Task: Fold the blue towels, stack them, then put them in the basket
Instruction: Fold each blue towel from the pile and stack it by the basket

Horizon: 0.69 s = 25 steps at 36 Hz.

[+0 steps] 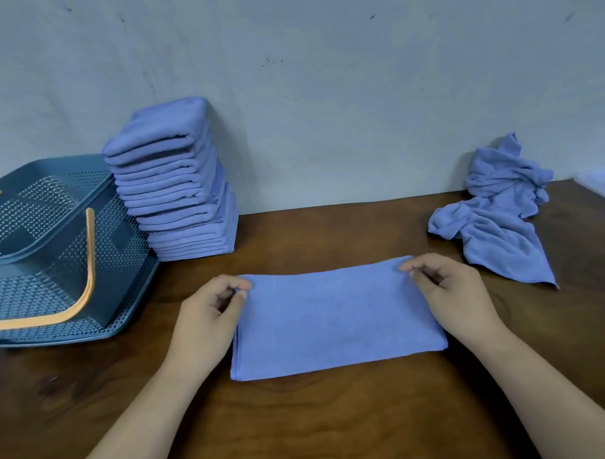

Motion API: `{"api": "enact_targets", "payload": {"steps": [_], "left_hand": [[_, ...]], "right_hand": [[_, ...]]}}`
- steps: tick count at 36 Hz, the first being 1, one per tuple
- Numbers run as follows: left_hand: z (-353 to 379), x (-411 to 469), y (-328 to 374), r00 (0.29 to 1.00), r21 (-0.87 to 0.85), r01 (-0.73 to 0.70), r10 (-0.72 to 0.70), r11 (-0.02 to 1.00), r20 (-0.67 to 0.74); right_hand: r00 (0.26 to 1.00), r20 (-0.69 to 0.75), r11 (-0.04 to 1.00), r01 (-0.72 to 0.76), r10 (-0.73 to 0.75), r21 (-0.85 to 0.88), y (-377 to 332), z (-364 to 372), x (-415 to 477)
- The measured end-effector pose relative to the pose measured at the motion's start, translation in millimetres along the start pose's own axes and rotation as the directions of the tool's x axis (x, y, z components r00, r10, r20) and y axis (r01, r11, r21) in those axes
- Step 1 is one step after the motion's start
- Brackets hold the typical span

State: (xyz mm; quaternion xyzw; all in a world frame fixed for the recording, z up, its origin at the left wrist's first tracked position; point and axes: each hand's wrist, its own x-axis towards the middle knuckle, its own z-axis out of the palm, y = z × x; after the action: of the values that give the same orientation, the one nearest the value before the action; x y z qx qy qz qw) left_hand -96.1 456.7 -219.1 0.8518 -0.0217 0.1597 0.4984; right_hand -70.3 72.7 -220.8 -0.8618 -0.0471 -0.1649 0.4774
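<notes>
A: Hands?
B: Left hand (208, 311) and right hand (444, 293) each pinch a far corner of the half-folded towel (335, 317), flat on the table (301, 418).
A: Rest?
B: Folded stack (176, 185) beside the basket (54, 245) — crumpled towels (499, 219) far right.

You face a dark brown wooden table (335, 420) set against a pale grey scuffed wall (358, 90); a blurred whitish object (601, 184) lies at the table's far right edge

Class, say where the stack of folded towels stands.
In the head view, the stack of folded towels stands back left on the table, against the wall, just right of the basket.
</notes>
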Motion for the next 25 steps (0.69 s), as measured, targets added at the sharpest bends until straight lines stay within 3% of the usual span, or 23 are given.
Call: {"api": "enact_targets", "payload": {"steps": [3, 9, 19, 25], "left_hand": [[3, 8, 1, 0.998, 0.011, -0.017, 0.018, 1.000, -0.059], [11, 15, -17, 0.993, 0.344, -0.059, 0.019, 0.937, 0.117], [12, 16, -24, 0.988, 0.421, -0.068, 0.003, 0.905, 0.153], [12, 17, -18, 0.981, 0.463, -0.062, -0.032, 0.884, 0.192]], "right_hand": [[0.999, -0.042, 0.998, 0.025, -0.027, -0.056, 0, 7, 12], [0.992, 0.123, 0.957, 0.051, -0.016, -0.284, 14, 24, 16], [0.992, 0.122, 0.924, 0.083, -0.040, -0.372, 12, 24, 12], [0.989, 0.127, 0.820, 0.130, -0.070, -0.558, 16, 21, 14]]}}
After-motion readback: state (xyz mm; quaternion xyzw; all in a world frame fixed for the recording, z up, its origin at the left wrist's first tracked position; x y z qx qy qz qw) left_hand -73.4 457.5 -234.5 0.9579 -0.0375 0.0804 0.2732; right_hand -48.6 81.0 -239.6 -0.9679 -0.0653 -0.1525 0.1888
